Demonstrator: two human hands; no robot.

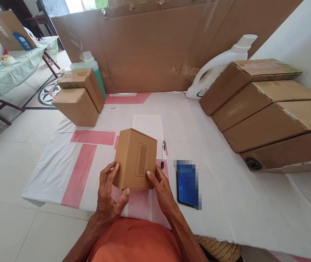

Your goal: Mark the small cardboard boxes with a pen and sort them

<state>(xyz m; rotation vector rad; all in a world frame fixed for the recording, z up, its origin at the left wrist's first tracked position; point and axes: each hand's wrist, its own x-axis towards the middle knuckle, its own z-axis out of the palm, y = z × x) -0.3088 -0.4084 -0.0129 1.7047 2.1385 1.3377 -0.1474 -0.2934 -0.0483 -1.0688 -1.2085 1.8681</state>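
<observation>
Cardboard box (135, 159) clasped by both hands' fingers (111, 174), pen (163, 154) and phone (187, 183) just beside.

A small plain brown cardboard box (135, 160), closed, stands upright and slightly turned at the near middle of the counter (226, 189).
</observation>
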